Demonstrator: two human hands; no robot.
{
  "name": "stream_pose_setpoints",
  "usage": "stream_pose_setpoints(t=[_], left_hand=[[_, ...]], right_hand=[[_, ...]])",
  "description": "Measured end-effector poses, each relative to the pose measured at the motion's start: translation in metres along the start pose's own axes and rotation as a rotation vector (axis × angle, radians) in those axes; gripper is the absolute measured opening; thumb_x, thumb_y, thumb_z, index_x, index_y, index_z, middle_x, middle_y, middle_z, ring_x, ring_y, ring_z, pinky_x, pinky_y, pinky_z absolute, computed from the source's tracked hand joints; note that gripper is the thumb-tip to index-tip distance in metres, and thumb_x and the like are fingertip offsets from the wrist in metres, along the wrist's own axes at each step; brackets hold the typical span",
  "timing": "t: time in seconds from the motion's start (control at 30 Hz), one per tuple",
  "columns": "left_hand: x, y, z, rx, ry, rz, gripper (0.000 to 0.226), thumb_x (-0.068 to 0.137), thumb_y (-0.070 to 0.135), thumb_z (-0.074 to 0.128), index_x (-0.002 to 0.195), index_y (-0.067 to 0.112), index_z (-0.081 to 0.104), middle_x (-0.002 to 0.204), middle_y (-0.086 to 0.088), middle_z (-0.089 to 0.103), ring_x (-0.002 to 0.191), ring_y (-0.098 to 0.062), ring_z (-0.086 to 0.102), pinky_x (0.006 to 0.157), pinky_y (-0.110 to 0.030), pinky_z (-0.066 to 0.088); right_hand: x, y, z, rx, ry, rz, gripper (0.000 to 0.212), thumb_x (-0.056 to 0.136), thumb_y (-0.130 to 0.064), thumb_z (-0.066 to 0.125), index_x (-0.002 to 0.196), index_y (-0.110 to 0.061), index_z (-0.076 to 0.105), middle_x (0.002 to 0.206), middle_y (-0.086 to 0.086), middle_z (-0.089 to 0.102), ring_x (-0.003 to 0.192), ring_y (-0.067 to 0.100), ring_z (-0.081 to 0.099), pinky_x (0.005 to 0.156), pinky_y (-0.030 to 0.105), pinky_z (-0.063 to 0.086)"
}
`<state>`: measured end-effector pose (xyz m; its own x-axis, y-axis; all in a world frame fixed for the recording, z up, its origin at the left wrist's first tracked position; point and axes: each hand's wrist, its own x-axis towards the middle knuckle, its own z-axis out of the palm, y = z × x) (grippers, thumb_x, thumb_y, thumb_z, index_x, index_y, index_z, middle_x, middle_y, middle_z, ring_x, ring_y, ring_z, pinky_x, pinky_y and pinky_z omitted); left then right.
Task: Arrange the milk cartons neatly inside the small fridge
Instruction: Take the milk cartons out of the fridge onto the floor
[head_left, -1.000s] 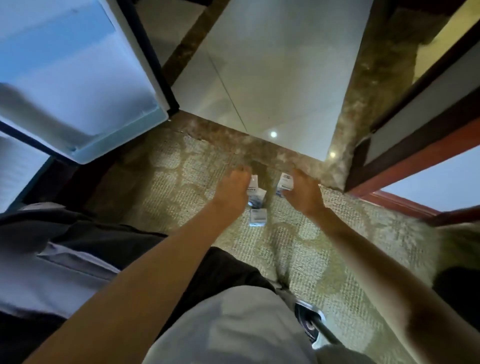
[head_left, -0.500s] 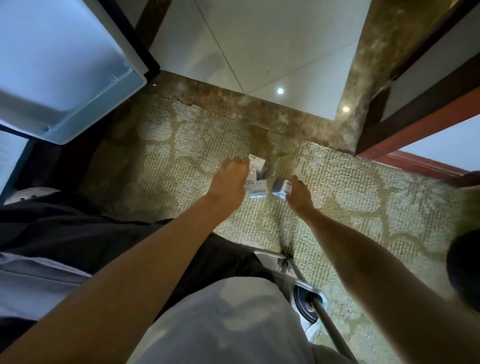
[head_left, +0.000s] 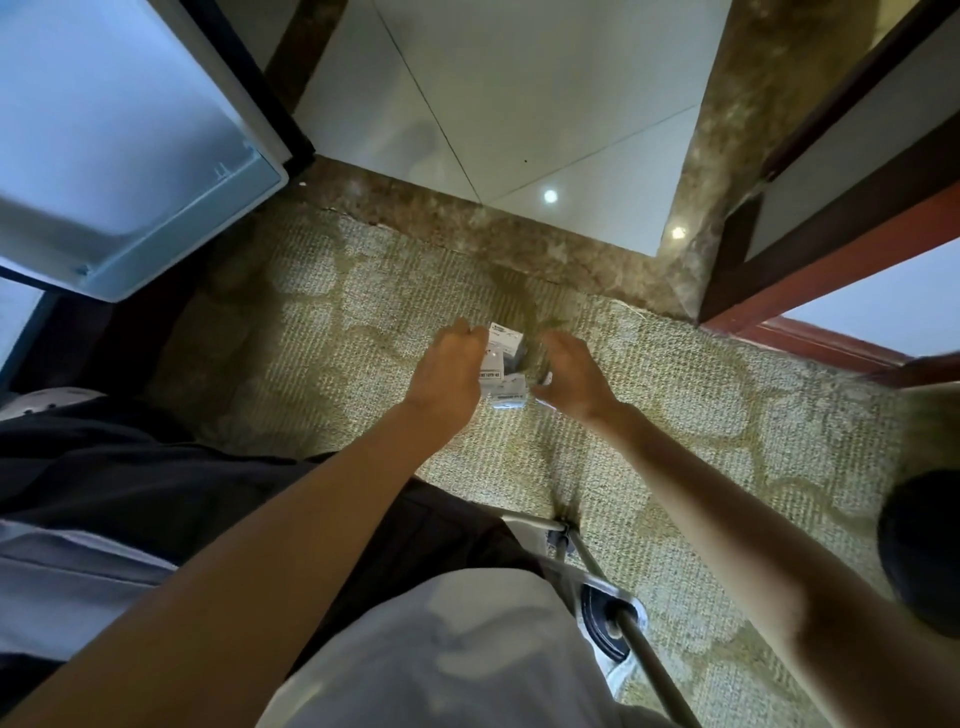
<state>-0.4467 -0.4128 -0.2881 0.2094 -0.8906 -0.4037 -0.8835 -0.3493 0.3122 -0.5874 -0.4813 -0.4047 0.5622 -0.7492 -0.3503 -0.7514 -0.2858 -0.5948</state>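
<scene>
Small white milk cartons (head_left: 503, 366) with blue print are bunched together on the patterned carpet, between my two hands. My left hand (head_left: 451, 367) presses against the left side of the bunch, fingers curled around it. My right hand (head_left: 570, 375) cups the right side; one carton is mostly hidden under its fingers. The fridge's open door (head_left: 119, 156) hangs at the upper left, its white inner liner facing me. The fridge's inside is out of view.
Glossy white floor tiles (head_left: 498, 104) lie beyond a brown marble threshold. A dark wooden door frame (head_left: 831, 223) stands at the right. A metal-legged stool base (head_left: 608, 608) is beside my knee. A dark round object (head_left: 924, 551) sits at the right edge.
My right hand has brought its carton leftward against the others, so the cartons now form one tight bunch between both hands. The view has also shifted slightly.
</scene>
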Motion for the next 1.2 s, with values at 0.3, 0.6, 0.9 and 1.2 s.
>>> stream_pose_setpoints(t=[0.3,0.6,0.9,1.2], left_hand=[[0.016,0.006,-0.018,-0.04,0.144,-0.003,0.033,0.086,-0.004,0.057,0.118,0.002,0.053,0.117,-0.014,0.055,0.104,-0.026,0.055,0.079,-0.027,0.045],[0.034,0.017,-0.023,-0.037,0.093,0.091,0.04,0.089,-0.006,0.048,0.128,0.006,0.048,0.126,-0.013,0.05,0.106,-0.022,0.053,0.08,-0.021,0.041],[0.033,0.014,-0.011,0.079,-0.061,0.026,0.033,0.093,0.002,0.045,0.126,0.007,0.048,0.126,-0.013,0.048,0.11,-0.027,0.052,0.075,-0.027,0.036],[0.029,0.004,-0.006,0.075,-0.143,-0.013,0.038,0.095,0.009,0.046,0.133,0.006,0.043,0.142,-0.009,0.034,0.115,-0.027,0.051,0.09,-0.034,0.044]], right_hand=[[0.009,-0.069,-0.051,0.17,-0.147,-0.237,0.053,0.074,-0.004,0.072,0.122,-0.009,0.049,0.111,0.006,0.064,0.075,0.015,0.064,0.066,0.033,0.056],[0.028,-0.031,-0.053,0.171,0.1,-0.059,0.034,0.079,-0.005,0.069,0.107,-0.002,0.051,0.108,0.015,0.066,0.087,0.022,0.065,0.045,0.002,0.042],[0.039,0.028,-0.023,0.238,0.144,0.343,0.044,0.083,-0.006,0.063,0.122,-0.001,0.044,0.116,0.021,0.062,0.095,0.031,0.064,0.058,0.024,0.039],[0.046,0.047,0.006,0.254,0.04,0.513,0.045,0.083,-0.002,0.062,0.123,0.0,0.042,0.123,0.023,0.058,0.107,0.035,0.06,0.067,0.026,0.039]])
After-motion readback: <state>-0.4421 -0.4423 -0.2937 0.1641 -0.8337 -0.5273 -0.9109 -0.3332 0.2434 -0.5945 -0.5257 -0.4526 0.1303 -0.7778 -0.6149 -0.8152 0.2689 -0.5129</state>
